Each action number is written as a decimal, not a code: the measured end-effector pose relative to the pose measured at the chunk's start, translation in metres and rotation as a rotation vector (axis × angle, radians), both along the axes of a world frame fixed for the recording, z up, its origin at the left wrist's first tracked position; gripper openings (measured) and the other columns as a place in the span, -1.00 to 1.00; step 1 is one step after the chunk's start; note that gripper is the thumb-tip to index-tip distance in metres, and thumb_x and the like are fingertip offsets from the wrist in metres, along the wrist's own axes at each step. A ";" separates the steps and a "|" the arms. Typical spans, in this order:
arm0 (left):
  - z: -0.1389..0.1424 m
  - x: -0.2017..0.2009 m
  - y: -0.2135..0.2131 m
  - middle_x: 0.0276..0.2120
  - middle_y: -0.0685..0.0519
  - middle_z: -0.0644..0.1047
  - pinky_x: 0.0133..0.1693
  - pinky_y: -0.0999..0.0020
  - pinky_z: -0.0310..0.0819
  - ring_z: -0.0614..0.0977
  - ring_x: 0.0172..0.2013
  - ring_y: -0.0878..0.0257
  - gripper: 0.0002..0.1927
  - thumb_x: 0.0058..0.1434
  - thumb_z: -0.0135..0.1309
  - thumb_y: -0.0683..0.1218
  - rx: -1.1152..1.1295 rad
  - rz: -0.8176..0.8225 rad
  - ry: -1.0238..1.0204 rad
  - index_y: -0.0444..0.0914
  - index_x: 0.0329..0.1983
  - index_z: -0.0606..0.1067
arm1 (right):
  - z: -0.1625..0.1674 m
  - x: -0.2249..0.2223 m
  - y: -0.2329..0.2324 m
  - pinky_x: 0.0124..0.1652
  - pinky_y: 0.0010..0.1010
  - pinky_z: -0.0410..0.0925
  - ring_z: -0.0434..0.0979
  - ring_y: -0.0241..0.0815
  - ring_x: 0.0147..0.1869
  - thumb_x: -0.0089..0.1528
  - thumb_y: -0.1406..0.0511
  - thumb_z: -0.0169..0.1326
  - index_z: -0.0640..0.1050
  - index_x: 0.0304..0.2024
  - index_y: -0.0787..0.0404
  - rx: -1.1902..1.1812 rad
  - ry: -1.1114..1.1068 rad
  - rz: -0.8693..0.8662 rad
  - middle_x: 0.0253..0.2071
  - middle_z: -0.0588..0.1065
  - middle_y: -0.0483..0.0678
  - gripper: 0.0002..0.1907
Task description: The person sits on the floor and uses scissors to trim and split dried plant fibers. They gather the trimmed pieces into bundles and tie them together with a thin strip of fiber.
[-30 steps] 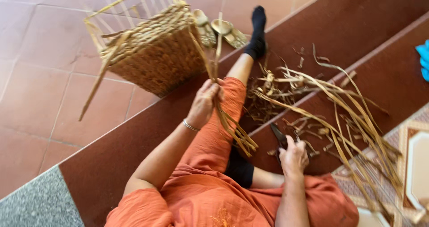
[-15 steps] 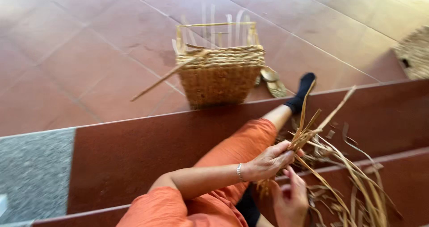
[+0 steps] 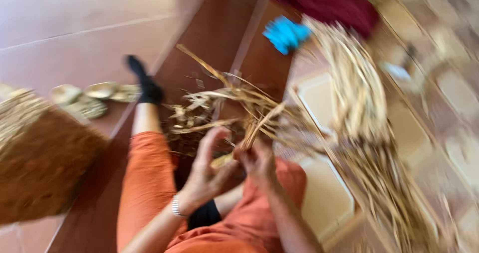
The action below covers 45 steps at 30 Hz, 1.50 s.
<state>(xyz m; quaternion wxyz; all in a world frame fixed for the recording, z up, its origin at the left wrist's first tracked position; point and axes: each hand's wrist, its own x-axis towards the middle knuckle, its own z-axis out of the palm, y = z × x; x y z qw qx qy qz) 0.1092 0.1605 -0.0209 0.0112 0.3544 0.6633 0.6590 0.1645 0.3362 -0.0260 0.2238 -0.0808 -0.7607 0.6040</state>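
The picture is blurred by motion. My left hand (image 3: 207,170) and my right hand (image 3: 257,161) meet above my lap, both closed around the ends of dry straw strips (image 3: 234,108) that fan up and away from them. I sit on a red step in orange clothes, one leg stretched out with a black sock (image 3: 144,81) on the foot. A big loose bundle of straw (image 3: 359,113) lies to my right.
A woven basket (image 3: 35,153) stands at the left on the tiled floor, with small woven pieces (image 3: 87,98) beside the foot. A blue object (image 3: 284,33) and a dark red cloth (image 3: 324,3) lie at the top. Pale patterned tiles (image 3: 324,193) run along the right.
The view has swung right and down, so the basket slid from the middle to the left edge. My hands have come together on the straw strips.
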 end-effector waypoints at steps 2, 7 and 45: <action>-0.016 0.008 0.001 0.30 -0.09 0.32 0.10 0.32 0.38 0.40 0.24 0.18 -0.29 0.25 0.10 -0.28 0.007 -0.108 -0.244 -0.29 0.44 0.13 | 0.002 0.030 0.051 -0.27 -0.48 0.45 0.57 -0.30 -0.28 0.28 0.43 0.20 0.60 -0.14 0.26 -0.252 -0.018 -0.197 -0.30 0.58 -0.12 -0.90; -0.077 0.013 -0.008 0.19 -0.03 0.44 0.03 0.43 0.42 0.51 0.08 0.25 -0.44 0.31 0.01 -0.31 -0.064 -0.125 -0.555 -0.31 0.39 0.26 | 0.006 0.138 0.199 -0.26 -0.30 0.55 0.59 -0.23 -0.35 0.33 0.35 0.19 0.54 -0.18 0.21 -0.427 0.472 -0.677 -0.35 0.57 -0.06 -0.91; -0.217 -0.028 -0.042 -0.17 -0.06 0.63 -0.13 0.39 0.57 0.64 -0.23 0.28 -0.68 0.38 0.02 -0.14 -0.227 0.120 -1.022 -0.37 0.15 0.48 | -0.185 0.075 0.252 0.12 -0.01 0.27 0.34 0.12 0.17 0.01 0.27 0.37 0.59 0.05 0.02 0.996 -0.580 -0.412 0.10 0.48 -0.04 -0.47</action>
